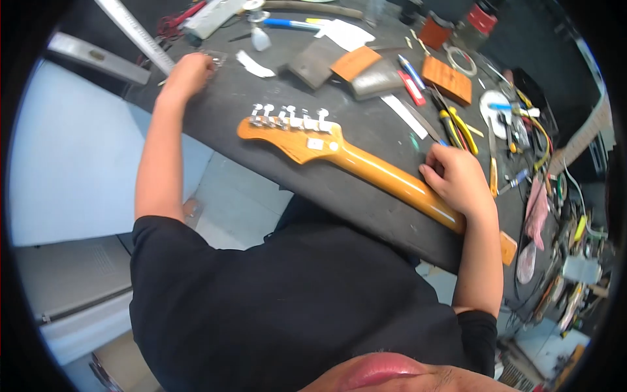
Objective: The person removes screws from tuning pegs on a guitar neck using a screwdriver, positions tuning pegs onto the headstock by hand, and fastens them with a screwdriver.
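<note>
An orange-brown guitar neck (392, 186) lies back side up on the dark workbench (225, 140), its headstock with metal tuners (290, 121) toward the left. My right hand (455, 175) rests over the neck's far end, fingers curled in and thumb close to them, with nothing visible between them. At the bench's left edge, my left hand (189, 73) is closed beside some small shiny parts (217, 60); what its fingers hold is too small to tell. Yellow-handled pliers (465, 130) lie just beyond my right hand.
Metal rulers (134, 36) stick out at the upper left. Sanding blocks (313, 64), a wooden block (447, 80), a white strip (403, 116) and a tape roll (462, 60) lie behind the neck. Cables and tools crowd the right side.
</note>
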`<act>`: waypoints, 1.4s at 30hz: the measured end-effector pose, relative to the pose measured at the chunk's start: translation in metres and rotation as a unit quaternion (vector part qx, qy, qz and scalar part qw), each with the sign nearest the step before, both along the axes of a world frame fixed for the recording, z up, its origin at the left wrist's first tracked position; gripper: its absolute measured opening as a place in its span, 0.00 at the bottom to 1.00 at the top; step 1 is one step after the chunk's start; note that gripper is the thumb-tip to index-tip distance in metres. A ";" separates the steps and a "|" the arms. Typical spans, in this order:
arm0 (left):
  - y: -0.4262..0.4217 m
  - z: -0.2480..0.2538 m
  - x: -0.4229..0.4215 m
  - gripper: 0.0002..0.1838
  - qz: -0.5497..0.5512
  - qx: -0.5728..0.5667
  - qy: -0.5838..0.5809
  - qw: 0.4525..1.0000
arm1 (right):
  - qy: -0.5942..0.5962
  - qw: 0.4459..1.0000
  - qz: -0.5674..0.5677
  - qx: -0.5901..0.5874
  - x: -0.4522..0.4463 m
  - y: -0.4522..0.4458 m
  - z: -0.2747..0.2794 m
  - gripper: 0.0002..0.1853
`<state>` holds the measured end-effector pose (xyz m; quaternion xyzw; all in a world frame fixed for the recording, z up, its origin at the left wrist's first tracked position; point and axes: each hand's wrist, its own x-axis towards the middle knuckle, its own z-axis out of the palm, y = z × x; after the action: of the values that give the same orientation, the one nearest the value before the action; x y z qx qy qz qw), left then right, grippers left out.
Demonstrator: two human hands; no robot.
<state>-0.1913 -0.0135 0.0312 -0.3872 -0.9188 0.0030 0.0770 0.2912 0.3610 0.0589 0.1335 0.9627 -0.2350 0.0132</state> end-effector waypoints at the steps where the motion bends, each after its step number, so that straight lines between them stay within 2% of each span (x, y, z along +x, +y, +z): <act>1: 0.004 0.001 0.005 0.08 -0.015 -0.003 0.012 1.000 | -0.002 1.000 0.001 0.005 0.000 0.000 0.001 0.11; 3: 0.002 0.008 0.009 0.08 -0.060 0.032 0.022 0.997 | -0.012 1.000 -0.008 -0.009 0.002 -0.001 0.002 0.11; 4: 0.005 0.007 0.009 0.08 -0.036 0.091 0.017 0.995 | -0.017 1.000 -0.007 -0.016 0.001 0.001 0.004 0.10; 7: 0.008 0.017 0.034 0.07 0.033 0.247 0.018 0.968 | 0.044 0.989 -0.040 -0.137 0.008 0.012 0.003 0.08; 8: 0.014 0.019 0.049 0.07 0.034 0.311 -0.030 0.949 | 0.114 0.983 -0.032 -0.139 0.010 0.020 0.002 0.07; 10: 0.029 0.020 0.090 0.08 0.043 0.434 -0.129 0.891 | 0.163 0.970 -0.115 -0.142 0.017 0.035 0.005 0.07; 12: 0.048 0.017 0.144 0.08 -0.026 0.504 -0.234 0.831 | 0.168 0.967 -0.155 -0.110 0.022 0.049 0.006 0.06; 14: 0.064 0.009 0.190 0.06 -0.070 0.495 -0.316 0.807 | 0.163 0.969 -0.161 -0.092 0.021 0.055 0.000 0.07; 16: 0.075 0.006 0.220 0.05 -0.142 0.415 -0.290 0.851 | 0.157 0.970 -0.164 -0.084 0.018 0.053 -0.003 0.07; 19: 0.088 0.003 0.232 0.05 -0.248 0.368 -0.155 0.883 | 0.144 0.977 -0.146 -0.063 0.012 0.043 -0.007 0.07; 25: 0.084 -0.001 0.230 0.07 -0.293 0.333 -0.149 0.884 | 0.145 0.981 -0.115 -0.052 0.008 0.036 -0.010 0.07; 28: 0.083 0.005 0.233 0.08 -0.306 0.306 -0.086 0.897 | 0.161 0.980 -0.110 -0.045 0.007 0.035 -0.012 0.07; 33: 0.075 0.004 0.227 0.06 -0.240 0.437 -0.143 0.855 | 0.215 0.965 -0.128 -0.078 0.002 0.023 -0.004 0.05; 36: 0.070 -0.002 0.218 0.06 -0.200 0.516 -0.115 0.825 | 0.189 0.978 -0.032 -0.079 -0.027 -0.012 0.027 0.05; 38: 0.069 -0.016 0.217 0.07 -0.175 0.549 -0.081 0.813 | 0.157 0.980 0.090 -0.087 -0.060 -0.035 0.042 0.06; 42: 0.075 -0.028 0.233 0.08 -0.203 0.508 0.041 0.836 | 0.231 0.954 0.172 -0.087 -0.143 -0.067 0.002 0.14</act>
<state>0.0416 0.0611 0.0030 -0.4708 -0.6883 -0.4640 0.2988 0.1481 0.2943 0.0612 -0.0939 0.9238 -0.3361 -0.1573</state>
